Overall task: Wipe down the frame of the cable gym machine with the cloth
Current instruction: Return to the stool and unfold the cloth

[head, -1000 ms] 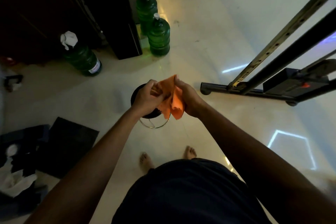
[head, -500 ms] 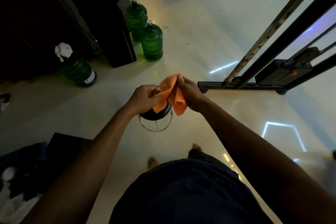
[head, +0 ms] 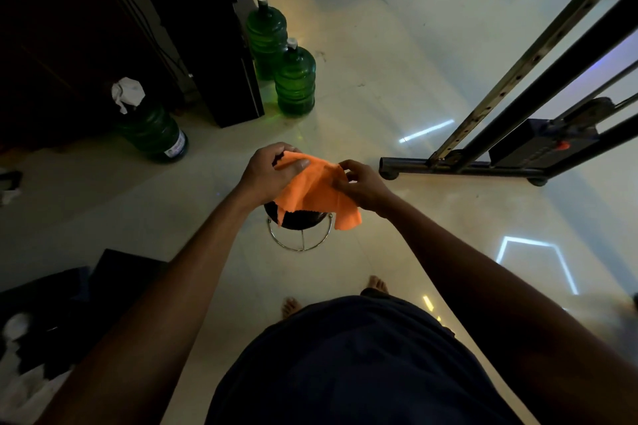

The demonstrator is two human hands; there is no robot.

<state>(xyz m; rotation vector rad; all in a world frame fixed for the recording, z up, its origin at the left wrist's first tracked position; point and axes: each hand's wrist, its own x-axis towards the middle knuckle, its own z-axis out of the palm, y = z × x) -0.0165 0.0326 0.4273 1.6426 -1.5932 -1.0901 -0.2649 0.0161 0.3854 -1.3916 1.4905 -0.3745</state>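
The label on the leftmost green water jug is too blurred to read.

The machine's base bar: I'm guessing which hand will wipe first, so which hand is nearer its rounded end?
Right. The right hand holds the orange cloth just left of the base bar; the left hand grips the cloth's far side, farther away.

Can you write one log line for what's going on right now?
phase: preparing cloth | hands: left hand and right hand hold orange cloth spread | machine frame: not touched
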